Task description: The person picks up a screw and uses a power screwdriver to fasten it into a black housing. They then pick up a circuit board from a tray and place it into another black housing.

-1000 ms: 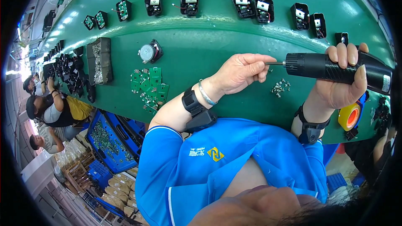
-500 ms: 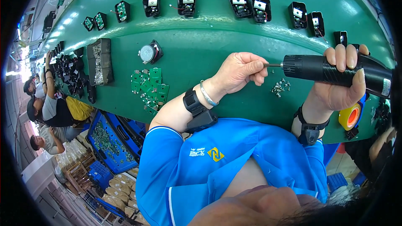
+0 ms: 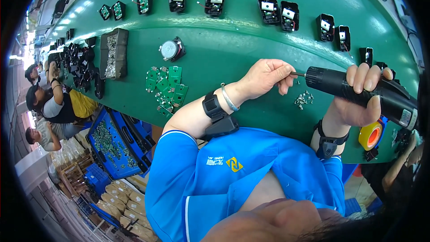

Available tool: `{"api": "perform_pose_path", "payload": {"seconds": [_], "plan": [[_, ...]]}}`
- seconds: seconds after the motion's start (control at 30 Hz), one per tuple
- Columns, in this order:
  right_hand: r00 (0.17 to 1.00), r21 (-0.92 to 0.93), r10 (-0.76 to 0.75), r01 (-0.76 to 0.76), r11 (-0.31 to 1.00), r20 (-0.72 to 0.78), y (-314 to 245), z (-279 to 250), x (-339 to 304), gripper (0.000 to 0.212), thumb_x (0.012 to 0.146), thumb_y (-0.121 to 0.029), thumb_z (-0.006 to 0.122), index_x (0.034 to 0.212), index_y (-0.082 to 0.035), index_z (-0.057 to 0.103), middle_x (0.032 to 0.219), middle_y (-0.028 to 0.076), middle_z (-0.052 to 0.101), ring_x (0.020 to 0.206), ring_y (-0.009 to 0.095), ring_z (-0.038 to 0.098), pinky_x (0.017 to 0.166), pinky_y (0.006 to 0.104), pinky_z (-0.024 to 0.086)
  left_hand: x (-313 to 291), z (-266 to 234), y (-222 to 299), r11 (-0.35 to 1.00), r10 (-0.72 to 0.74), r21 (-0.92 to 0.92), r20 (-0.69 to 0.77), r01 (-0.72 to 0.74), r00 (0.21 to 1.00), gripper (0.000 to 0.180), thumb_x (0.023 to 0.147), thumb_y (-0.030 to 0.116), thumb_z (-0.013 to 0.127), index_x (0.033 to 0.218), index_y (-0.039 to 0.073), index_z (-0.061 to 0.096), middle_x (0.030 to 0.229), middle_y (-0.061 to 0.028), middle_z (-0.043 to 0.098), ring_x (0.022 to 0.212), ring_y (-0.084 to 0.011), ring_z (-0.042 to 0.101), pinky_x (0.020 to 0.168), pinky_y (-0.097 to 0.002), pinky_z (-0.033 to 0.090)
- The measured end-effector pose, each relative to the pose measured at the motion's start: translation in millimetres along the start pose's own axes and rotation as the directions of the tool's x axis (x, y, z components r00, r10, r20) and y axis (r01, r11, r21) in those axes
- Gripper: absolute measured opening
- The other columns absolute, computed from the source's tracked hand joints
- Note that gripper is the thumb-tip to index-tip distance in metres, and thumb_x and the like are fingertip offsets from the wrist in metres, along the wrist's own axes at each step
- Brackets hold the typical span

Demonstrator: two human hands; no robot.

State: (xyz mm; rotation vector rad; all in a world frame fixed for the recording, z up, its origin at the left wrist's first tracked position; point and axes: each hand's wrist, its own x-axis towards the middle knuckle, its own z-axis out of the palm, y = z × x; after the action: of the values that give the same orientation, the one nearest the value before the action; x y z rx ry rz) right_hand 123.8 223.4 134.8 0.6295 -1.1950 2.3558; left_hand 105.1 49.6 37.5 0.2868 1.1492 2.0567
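My right hand is wrapped round a black electric screwdriver, held level above the bench with its bit toward the left. The fingers of my left hand are pinched together at the tip of the screwdriver bit. Whatever is between those fingertips is too small and covered to make out. Just below the bit, a small pile of loose screws lies on the green bench. Further left are a cluster of green circuit boards and a round speaker with a silver face.
Black housings with parts inside stand in a row along the far side. A dark bin of small metal parts and a heap of black parts sit left. A yellow tape roll lies by my right forearm. People sit at the left.
The screwdriver has tilted, its rear end now lower, while my left fingers stay pinched at the bit tip. The bench items sit further right in the picture as the view shifted.
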Motion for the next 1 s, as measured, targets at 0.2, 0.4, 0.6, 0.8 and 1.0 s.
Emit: {"api": "perform_pose_path", "payload": {"seconds": [0.2,0.4,0.6,0.8,1.0], "plan": [[0.997,-0.036,-0.005,0.007,0.999,0.076,8.6,5.6,9.3,0.049,0.072,-0.015,0.051,0.117,-0.006,0.036,0.078,0.004,0.045,0.063,0.013,0.043,0.060,0.0289,0.036,-6.4,2.3,13.5,1.000,0.026,-0.012,-0.097,-0.027,0.995,0.028,0.088,0.025,0.043,0.093,0.000,0.056,0.076,-0.0070,0.059,0.062,-0.0103,0.056,0.057,-0.0217,0.046],[0.986,0.014,0.000,-0.002,1.000,0.169,11.5,17.4,27.6,0.047,0.073,-0.015,0.049,0.118,-0.007,0.037,0.079,0.003,0.045,0.063,0.013,0.043,0.060,0.0294,0.036,-7.5,-0.9,30.2,0.954,0.006,-0.300,-0.038,-0.017,0.999,0.035,0.087,0.029,0.044,0.101,-0.002,0.052,0.084,-0.0087,0.058,0.067,-0.0118,0.057,0.061,-0.0236,0.047],[0.982,0.026,-0.040,0.035,0.999,0.186,12.2,18.9,42.0,0.046,0.073,-0.017,0.050,0.117,-0.007,0.038,0.080,0.003,0.047,0.064,0.014,0.042,0.062,0.0312,0.035,-12.3,-25.1,55.0,0.952,0.287,0.194,-0.301,-0.237,0.909,0.048,0.082,0.028,0.054,0.118,0.000,0.040,0.103,-0.0127,0.052,0.085,-0.0219,0.055,0.076,-0.0305,0.045],[0.990,-0.039,-0.113,0.117,0.992,0.084,38.2,20.8,64.7,0.037,0.076,-0.004,0.044,0.113,-0.005,0.038,0.076,0.008,0.051,0.067,0.018,0.047,0.066,0.0377,0.038,19.1,-55.4,63.5,0.073,0.633,0.996,-0.014,-0.043,0.774,0.095,0.054,0.021,0.077,0.126,-0.004,0.020,0.127,-0.0215,0.028,0.119,-0.0342,0.026,0.099,-0.0370,0.025],[0.993,-0.224,-0.117,0.107,0.969,-0.031,64.8,25.4,82.0,0.032,0.073,-0.009,0.049,0.105,-0.007,0.044,0.072,0.006,0.049,0.067,0.017,0.044,0.069,0.0350,0.036,48.7,-68.9,62.2,0.107,0.637,0.989,0.014,-0.106,0.771,0.097,0.052,0.017,0.077,0.126,-0.005,0.018,0.125,-0.0228,0.031,0.117,-0.0343,0.030,0.097,-0.0367,0.029]]}}
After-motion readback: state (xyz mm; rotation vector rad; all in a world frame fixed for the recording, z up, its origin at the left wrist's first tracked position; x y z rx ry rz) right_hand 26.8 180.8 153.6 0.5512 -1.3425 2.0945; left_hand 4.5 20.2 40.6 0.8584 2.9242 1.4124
